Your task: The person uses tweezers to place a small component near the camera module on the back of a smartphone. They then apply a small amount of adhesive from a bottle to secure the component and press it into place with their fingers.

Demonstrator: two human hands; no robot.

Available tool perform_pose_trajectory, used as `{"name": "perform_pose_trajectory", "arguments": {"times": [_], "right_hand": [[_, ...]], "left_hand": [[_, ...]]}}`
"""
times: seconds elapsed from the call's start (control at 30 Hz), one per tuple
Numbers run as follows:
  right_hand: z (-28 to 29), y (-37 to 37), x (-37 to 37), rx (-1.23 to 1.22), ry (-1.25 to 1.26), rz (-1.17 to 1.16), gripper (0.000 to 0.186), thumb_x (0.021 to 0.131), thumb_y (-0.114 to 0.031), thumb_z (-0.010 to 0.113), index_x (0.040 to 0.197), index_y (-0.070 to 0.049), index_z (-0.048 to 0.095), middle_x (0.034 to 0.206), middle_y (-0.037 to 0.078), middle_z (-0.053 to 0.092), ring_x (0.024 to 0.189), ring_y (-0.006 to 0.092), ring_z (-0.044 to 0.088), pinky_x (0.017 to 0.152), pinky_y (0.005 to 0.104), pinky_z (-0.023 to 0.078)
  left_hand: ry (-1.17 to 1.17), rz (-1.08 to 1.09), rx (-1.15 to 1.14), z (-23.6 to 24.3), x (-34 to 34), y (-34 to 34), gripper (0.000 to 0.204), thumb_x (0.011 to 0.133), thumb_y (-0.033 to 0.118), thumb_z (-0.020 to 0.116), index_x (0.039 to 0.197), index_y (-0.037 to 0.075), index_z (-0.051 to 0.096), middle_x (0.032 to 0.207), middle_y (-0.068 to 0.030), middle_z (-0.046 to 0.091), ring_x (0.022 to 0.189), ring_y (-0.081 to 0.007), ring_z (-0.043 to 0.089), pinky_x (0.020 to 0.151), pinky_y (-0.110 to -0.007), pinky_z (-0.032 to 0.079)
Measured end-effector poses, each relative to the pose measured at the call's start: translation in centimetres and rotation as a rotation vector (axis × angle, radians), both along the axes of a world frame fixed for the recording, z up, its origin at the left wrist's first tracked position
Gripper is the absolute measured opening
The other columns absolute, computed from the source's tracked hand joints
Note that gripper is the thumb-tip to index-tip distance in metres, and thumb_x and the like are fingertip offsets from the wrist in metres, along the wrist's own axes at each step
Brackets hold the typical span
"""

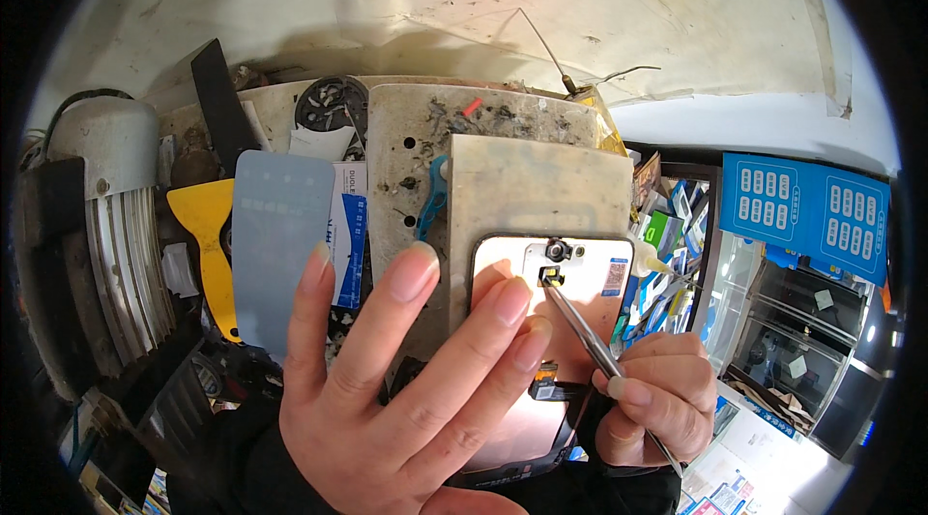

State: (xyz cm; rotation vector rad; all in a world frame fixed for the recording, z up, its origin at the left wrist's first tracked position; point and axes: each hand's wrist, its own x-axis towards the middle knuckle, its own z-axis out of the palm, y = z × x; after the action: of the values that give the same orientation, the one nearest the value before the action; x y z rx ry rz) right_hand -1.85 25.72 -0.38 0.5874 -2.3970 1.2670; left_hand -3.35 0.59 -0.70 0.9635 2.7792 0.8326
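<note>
My left hand [406,389] is raised in front of the camera, fingers spread, fingertips resting on the left edge of an opened phone panel [580,273] with a pinkish copper back. My right hand [652,394] pinches thin metal tweezers [580,326], whose tips touch a small black and yellow connector [551,276] near the panel's top. A round camera part [558,249] sits just above it. The panel's lower half is hidden behind my left hand.
The panel lies on a worn beige board [532,186] atop a dirty bench. A grey plastic sheet [280,244], a yellow scraper [208,235] and a blue tool [435,196] lie left. A glass display case with blue boxes [807,210] stands right.
</note>
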Motion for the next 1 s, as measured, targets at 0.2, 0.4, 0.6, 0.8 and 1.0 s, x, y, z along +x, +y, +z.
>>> {"name": "perform_pose_trajectory", "arguments": {"times": [0.2, 0.4, 0.6, 0.8, 1.0], "right_hand": [[0.0, -0.1, 0.0, 0.011, 0.005, -0.008, 0.032, 0.078, -0.013, 0.089, 0.107, -0.003, 0.078, 0.091, 0.007, 0.070, 0.069, 0.0185, 0.066, 0.055, 0.0256, 0.051], [0.1, -0.3, 0.1, 0.021, 0.001, -0.017, 0.032, 0.078, -0.013, 0.089, 0.107, -0.003, 0.078, 0.092, 0.007, 0.070, 0.071, 0.0184, 0.066, 0.055, 0.0254, 0.051], [-0.1, -0.2, 0.0, 0.033, 0.026, -0.003, 0.031, 0.080, -0.014, 0.088, 0.108, -0.003, 0.078, 0.094, 0.008, 0.071, 0.071, 0.0184, 0.067, 0.056, 0.0254, 0.052], [-0.1, 0.0, 0.0, 0.040, 0.019, 0.016, 0.031, 0.084, -0.015, 0.086, 0.111, -0.003, 0.076, 0.095, 0.008, 0.072, 0.072, 0.0187, 0.066, 0.056, 0.0258, 0.053], [-0.1, 0.1, 0.1, 0.036, 0.008, 0.022, 0.031, 0.085, -0.017, 0.084, 0.111, -0.003, 0.076, 0.097, 0.009, 0.073, 0.073, 0.0191, 0.066, 0.057, 0.0261, 0.054]], "left_hand": [[0.010, 0.001, -0.002, 0.0, -0.4, 0.6, 0.095, 0.092, 0.087, 0.024, 0.135, 0.014, 0.068, 0.149, -0.0114, 0.058, 0.146, -0.0513, 0.039, 0.115, -0.076, 0.024], [0.008, -0.008, 0.017, -0.3, 0.9, -0.6, 0.096, 0.092, 0.087, 0.024, 0.135, 0.013, 0.068, 0.150, -0.0124, 0.057, 0.147, -0.0518, 0.038, 0.115, -0.076, 0.023], [0.064, 0.117, 0.142, -0.9, -1.4, 2.1, 0.093, 0.094, 0.085, 0.019, 0.140, 0.019, 0.067, 0.153, -0.0048, 0.056, 0.149, -0.0436, 0.039, 0.120, -0.069, 0.019], [0.241, -0.042, 0.070, -0.7, -3.1, 1.5, 0.095, 0.093, 0.086, 0.022, 0.137, 0.016, 0.067, 0.152, -0.0085, 0.056, 0.148, -0.0476, 0.038, 0.118, -0.072, 0.021], [-0.010, -0.023, -0.019, 0.0, 0.7, -0.4, 0.096, 0.091, 0.088, 0.025, 0.135, 0.013, 0.068, 0.150, -0.0125, 0.057, 0.147, -0.0518, 0.037, 0.116, -0.075, 0.022]]}}
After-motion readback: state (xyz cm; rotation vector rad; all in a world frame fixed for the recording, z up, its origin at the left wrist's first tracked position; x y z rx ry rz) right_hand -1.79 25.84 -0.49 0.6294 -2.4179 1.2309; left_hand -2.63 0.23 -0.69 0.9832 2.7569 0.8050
